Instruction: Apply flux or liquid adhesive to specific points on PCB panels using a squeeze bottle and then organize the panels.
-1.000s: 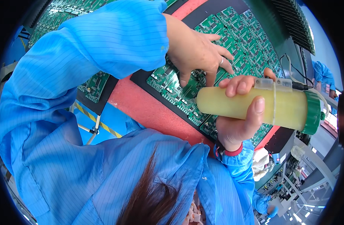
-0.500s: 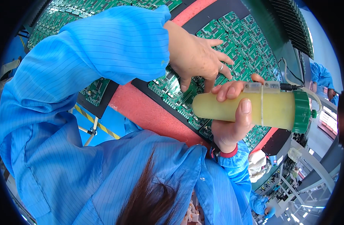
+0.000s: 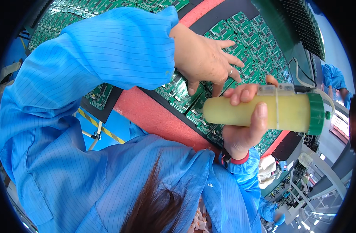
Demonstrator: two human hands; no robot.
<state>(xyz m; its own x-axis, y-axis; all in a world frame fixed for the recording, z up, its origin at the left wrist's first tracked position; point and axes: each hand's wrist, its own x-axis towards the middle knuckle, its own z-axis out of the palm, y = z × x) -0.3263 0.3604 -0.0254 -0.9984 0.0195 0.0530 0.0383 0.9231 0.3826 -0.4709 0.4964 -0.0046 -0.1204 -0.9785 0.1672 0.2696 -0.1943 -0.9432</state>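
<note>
My right hand [image 3: 240, 134] grips a translucent yellowish cylinder [image 3: 286, 112] with a green cap [image 3: 317, 113], held level above the boards. A thin pale tube [image 3: 302, 80] runs off from the capped end. My left hand [image 3: 205, 60], coming out of a blue striped sleeve, rests with spread fingers on a panel of green circuit boards [image 3: 259, 42]; its fingertips press on the boards just left of the cylinder's near end. The boards lie in a black tray [image 3: 209, 19] on a red mat [image 3: 147, 112].
More green circuit boards [image 3: 100, 95] lie at the left and along the top. A dark green rack [image 3: 298, 27] stands top right. Another person in a blue coat [image 3: 333, 77] is at the far right, and metal frames fill the lower right.
The cylinder has sunk slightly and lies more level. My left hand's fingers have shifted a little on the boards and spread wider.
</note>
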